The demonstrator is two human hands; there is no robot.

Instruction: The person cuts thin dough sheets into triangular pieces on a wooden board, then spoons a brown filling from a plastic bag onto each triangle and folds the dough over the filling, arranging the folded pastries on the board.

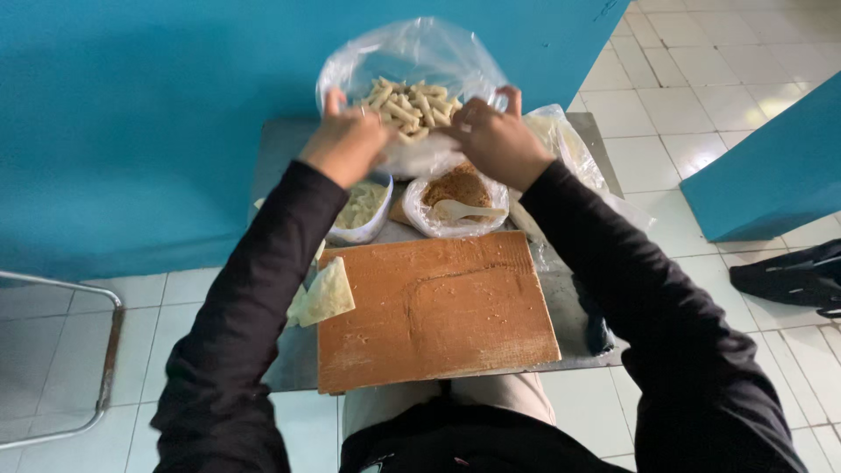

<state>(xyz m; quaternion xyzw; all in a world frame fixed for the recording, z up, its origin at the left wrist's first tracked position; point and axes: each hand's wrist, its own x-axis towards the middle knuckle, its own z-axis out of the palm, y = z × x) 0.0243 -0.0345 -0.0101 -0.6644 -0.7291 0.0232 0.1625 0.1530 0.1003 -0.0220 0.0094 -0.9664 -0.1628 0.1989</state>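
A clear plastic bag full of pale rolled pastry sticks stands at the far side of a small grey table. My left hand grips the bag's left rim and my right hand grips its right rim, both over the opening. In front of me lies a floured wooden board. Behind it sits a bag of brown filling with a white spoon in it.
A bowl of pale shredded filling sits left of the brown filling. Folded pastry sheets lie at the board's left. Another plastic bag lies at the right. A blue wall is behind, a metal chair frame left, a dark bag right.
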